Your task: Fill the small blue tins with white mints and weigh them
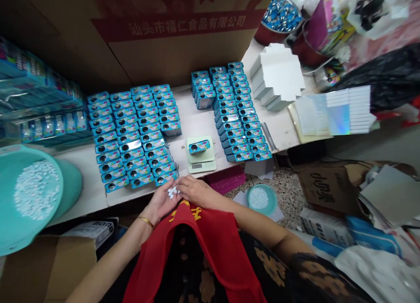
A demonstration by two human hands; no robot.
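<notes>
My left hand (160, 203) is cupped, palm up, near the front edge of the table, holding several small white candies (173, 192). Over that palm, my right hand (197, 192) curls its fingers against the candies; whatever they pinch is hidden. Just beyond the hands, a single blue tin (199, 147) lies on a pale green digital scale (201, 166). Rows of blue tins (131, 132) stand close together to the left, their dark round openings facing up. More rows of blue tins (234, 113) are lined up to the right.
A turquoise tub (70, 176) of white candies stands at far left. Wrapped blue packs (39, 93) are stacked behind it. A large carton (183, 49) walls off the back. White boxes (278, 73) sit at right; a turquoise basin (262, 199) is on the floor.
</notes>
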